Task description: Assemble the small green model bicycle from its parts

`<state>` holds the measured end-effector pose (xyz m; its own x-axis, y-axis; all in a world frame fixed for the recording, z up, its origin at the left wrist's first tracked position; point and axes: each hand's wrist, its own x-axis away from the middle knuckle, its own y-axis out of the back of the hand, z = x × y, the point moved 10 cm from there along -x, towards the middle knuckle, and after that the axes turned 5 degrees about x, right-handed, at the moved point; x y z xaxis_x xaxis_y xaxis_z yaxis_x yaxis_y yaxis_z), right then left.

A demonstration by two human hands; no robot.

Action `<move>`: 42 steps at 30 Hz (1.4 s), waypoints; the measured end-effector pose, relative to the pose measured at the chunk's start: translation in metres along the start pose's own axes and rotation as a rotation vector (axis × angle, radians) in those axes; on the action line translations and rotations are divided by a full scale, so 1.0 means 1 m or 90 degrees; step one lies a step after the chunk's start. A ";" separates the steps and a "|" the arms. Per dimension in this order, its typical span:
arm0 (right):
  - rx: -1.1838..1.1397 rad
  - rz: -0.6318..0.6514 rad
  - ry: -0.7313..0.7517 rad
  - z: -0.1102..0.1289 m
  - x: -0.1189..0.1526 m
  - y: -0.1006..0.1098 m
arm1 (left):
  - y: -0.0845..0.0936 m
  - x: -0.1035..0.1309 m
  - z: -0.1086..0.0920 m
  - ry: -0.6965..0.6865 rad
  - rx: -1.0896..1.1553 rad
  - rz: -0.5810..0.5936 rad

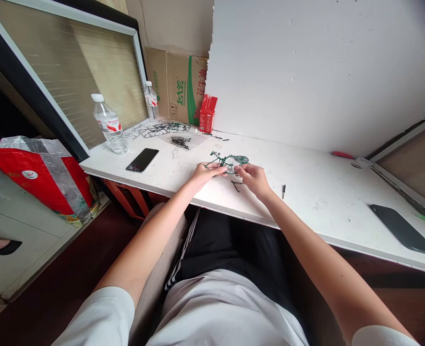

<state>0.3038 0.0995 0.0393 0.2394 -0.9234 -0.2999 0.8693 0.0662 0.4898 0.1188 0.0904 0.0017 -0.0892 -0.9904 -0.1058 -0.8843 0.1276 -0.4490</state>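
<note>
A small green model bicycle (231,164) with a spoked wheel is held over the white table, between my two hands. My left hand (208,174) grips its frame side, the thumb pressed near the wheel. At the wheel's right edge, my right hand (251,177) pinches it between thumb and fingers. Another green round part (244,158) shows just behind the wheel, partly hidden. Below the hands a thin dark piece (237,185) lies on the table.
On the white table (298,168) are a phone (142,160), a dark phone-like slab (405,228), a short black tool (283,191), two bottles (110,126), black sprues (163,129), a plastic bag with dark parts (181,141) and a red box (207,114). A cardboard box (178,89) stands behind.
</note>
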 end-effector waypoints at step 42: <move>0.099 -0.198 0.142 0.013 0.023 0.053 | -0.009 -0.010 -0.004 0.014 -0.119 0.004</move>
<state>0.3500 0.0767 0.0686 0.0778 -0.7842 -0.6156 0.8437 -0.2772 0.4597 0.1259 0.0988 0.0100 -0.1037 -0.9907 -0.0881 -0.9534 0.1243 -0.2749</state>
